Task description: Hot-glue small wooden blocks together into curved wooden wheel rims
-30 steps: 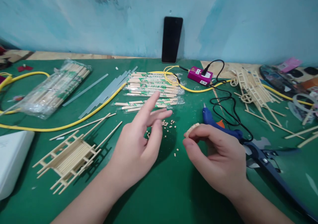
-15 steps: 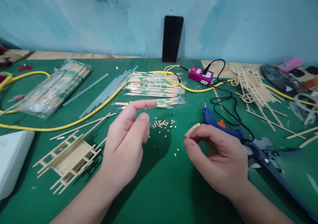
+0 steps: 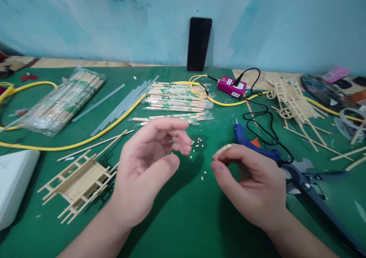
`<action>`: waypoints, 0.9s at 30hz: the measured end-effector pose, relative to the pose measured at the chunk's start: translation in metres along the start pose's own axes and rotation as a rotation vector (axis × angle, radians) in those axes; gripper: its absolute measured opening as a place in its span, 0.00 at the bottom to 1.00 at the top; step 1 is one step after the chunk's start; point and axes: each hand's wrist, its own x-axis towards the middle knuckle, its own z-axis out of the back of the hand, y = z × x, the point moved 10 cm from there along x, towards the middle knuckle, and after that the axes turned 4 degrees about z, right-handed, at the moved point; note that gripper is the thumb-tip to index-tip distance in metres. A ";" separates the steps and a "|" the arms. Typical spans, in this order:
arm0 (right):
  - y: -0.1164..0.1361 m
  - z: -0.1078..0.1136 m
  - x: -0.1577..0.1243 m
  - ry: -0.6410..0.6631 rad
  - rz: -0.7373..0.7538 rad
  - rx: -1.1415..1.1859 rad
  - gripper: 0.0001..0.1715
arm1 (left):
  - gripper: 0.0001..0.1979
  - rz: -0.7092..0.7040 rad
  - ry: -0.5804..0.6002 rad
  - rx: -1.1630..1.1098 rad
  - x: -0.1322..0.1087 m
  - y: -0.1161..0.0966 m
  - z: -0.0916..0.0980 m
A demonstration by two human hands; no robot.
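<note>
My left hand (image 3: 145, 170) hovers over the green mat with its fingers loosely curled, holding nothing that I can see. Just beyond its fingertips lie several tiny wooden cubes (image 3: 197, 145). My right hand (image 3: 251, 185) pinches a small curved wooden piece (image 3: 222, 151) between thumb and fingers. Behind that hand lies a blue hot glue gun (image 3: 243, 136), partly hidden. To the left of my left hand sits a ladder-like frame of wooden sticks (image 3: 81, 182).
Bundled bamboo chopsticks (image 3: 175, 101) and a bagged bundle (image 3: 64, 101) lie at the back, near grey glue sticks (image 3: 120, 107). A yellow cable (image 3: 71, 146) crosses the mat. Wooden wheeled frames (image 3: 294, 107) stand right, above dark blue-handled shears (image 3: 311, 197).
My left hand has shifted left and its fingers now curl over the tiny cubes, after being spread open a second ago. My right hand has stayed in place with the curved piece.
</note>
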 end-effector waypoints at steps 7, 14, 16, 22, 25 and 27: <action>0.004 0.000 0.001 -0.011 0.039 -0.029 0.11 | 0.12 -0.014 0.023 0.272 0.002 -0.004 -0.016; 0.013 -0.003 0.004 0.021 0.080 -0.017 0.11 | 0.09 -0.031 0.074 0.350 0.001 -0.005 -0.029; 0.016 -0.004 0.005 0.027 0.094 -0.025 0.11 | 0.09 -0.038 0.080 0.345 0.002 -0.005 -0.030; 0.018 -0.007 0.006 0.059 0.113 -0.080 0.08 | 0.10 -0.069 0.088 0.313 0.003 -0.009 -0.031; 0.019 -0.010 0.007 0.081 0.124 -0.076 0.07 | 0.10 -0.084 0.089 0.314 0.001 -0.011 -0.032; 0.018 -0.010 0.006 0.097 0.121 -0.041 0.08 | 0.10 -0.093 0.079 0.315 0.000 -0.012 -0.030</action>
